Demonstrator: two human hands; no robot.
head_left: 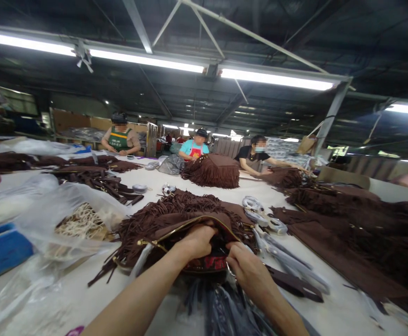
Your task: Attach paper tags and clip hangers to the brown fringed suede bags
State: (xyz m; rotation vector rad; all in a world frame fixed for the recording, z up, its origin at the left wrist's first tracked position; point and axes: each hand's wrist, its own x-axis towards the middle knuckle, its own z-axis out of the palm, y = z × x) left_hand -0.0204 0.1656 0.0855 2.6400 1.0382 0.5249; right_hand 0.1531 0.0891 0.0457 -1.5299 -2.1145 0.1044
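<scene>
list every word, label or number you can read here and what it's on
No text reads clearly.
Red marks on the lining of the brown fringed bag, gripped by the left hand and right hand: partly hidden, unreadable.
Any print on co-workers' green apron and red apron: too small and blurred.

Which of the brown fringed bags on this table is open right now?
The nearest fringed bag, its gold zipper parted, with the left hand and right hand at its mouth. The far fringed bag sits untouched mid-table.
</scene>
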